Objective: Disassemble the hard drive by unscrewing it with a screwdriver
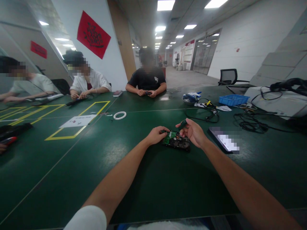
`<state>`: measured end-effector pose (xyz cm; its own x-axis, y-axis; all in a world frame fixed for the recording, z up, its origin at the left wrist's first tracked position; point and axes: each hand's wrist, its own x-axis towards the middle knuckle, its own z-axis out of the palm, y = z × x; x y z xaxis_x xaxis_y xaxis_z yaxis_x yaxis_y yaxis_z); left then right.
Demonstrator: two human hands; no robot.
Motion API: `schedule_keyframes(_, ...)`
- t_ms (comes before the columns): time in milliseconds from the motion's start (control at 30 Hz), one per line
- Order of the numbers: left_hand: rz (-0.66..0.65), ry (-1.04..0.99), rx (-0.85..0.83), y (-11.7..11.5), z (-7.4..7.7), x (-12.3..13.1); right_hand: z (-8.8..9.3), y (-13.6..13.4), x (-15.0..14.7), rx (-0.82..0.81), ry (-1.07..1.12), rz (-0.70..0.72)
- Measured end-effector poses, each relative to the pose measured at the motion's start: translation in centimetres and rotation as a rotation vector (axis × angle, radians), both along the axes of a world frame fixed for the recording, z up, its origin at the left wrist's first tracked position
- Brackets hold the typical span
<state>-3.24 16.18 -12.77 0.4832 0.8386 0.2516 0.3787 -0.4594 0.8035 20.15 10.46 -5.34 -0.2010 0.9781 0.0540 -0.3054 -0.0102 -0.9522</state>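
Note:
A hard drive with a green circuit board [177, 140] lies on the green table [182, 179] in front of me. My left hand [156, 134] rests at its left end, with the fingers closed on that edge. Above the right part of the drive is my right hand [193, 132], its fingers bent round a small dark tool [182, 124], seemingly a screwdriver handle. Whether the tool's tip touches the drive cannot be made out.
A lit phone [225, 140] lies right of my right hand. Behind it are black cables [254, 123] and a blue tray [233, 100]. A white ring [119, 115] lies left. A person [146, 80] sits opposite; others sit at the left.

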Motion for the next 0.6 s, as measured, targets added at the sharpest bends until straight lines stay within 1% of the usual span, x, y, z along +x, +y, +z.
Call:
schedule_keyframes(267,0.012,0.008,-0.022,-0.02,0.16,-0.06,-0.1,-0.02,-0.11,0.061,-0.068,-0.021)
schedule_keyframes(600,0.01,0.005,-0.018,0.02,-0.09,-0.02,-0.47,0.19,0.03,0.042,-0.014,0.0)
